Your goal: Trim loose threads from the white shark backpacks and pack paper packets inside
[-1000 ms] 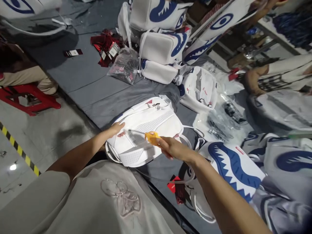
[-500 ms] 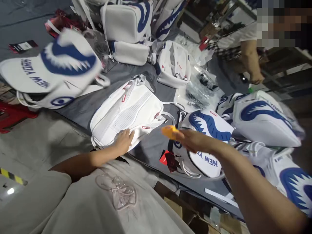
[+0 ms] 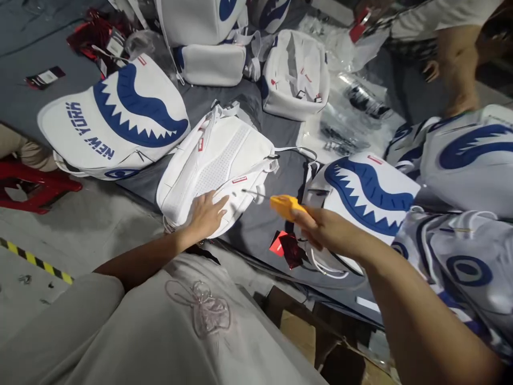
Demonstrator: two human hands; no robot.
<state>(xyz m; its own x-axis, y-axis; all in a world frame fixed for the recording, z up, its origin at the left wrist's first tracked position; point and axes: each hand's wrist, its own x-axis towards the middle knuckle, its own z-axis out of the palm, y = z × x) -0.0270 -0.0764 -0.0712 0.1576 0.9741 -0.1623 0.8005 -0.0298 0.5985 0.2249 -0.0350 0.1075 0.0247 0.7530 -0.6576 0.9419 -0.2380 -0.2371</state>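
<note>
A white backpack [image 3: 224, 155] lies on the grey-covered table, its straps and padded, dotted panel facing up. My left hand [image 3: 206, 214] rests on its near edge, fingers spread and nothing held. In my right hand [image 3: 320, 224], which is closed, is an orange-handled tool [image 3: 286, 207] with a thin metal shaft; its exact kind I cannot make out. The shaft points left, and its tip appears over the backpack's near side strap; whether it touches is unclear. Just right of the tool lies another white backpack [image 3: 368, 192] with blue shark-mouth print, a red tag [image 3: 284, 246] beside it.
On the left lies a "NEW YORK" shark-mouth backpack [image 3: 120, 117]. Behind are a small open white bag [image 3: 296, 75] and clear plastic packaging [image 3: 352, 117]. More printed bags [image 3: 473, 166] crowd the right. A co-worker's arm [image 3: 457, 64] reaches in at upper right. A red stool [image 3: 40, 184] stands left.
The view has shifted, so most things sit differently in it. The tool's thin shaft now shows over the backpack. My left hand stays on the backpack; my right still grips the orange tool.
</note>
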